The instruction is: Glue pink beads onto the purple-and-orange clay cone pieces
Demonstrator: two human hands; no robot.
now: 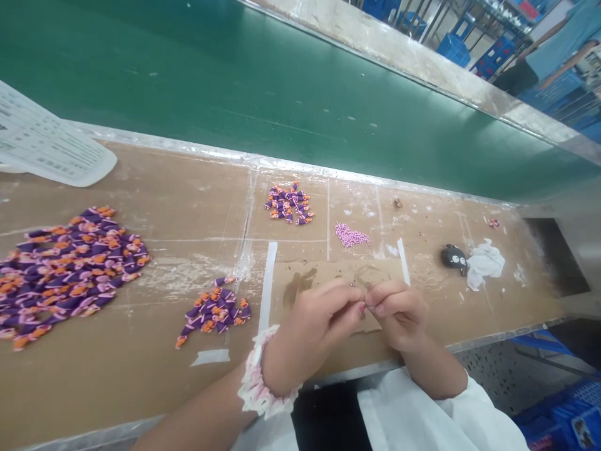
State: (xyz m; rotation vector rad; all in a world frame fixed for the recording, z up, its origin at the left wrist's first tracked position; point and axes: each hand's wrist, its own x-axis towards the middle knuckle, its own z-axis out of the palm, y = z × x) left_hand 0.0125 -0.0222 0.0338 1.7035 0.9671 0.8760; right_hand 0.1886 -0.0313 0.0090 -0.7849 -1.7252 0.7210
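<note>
A tiny, mostly hidden piece [365, 305] was held, apparently unfinished, in the pinched fingers of the left hand [310, 338] and right hand [399, 313] over the worktop [141, 376]; purple-and-orange pieces [94, 263], seemingly further along, were laid in three groups, and pink beads [351, 235] were left heaped.

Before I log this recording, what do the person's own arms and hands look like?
Both the left hand and right hand are ungloved. A frilly pink-and-white scrunchie circles the left wrist. A loose white sleeve covers the right arm near the elbow.
</note>
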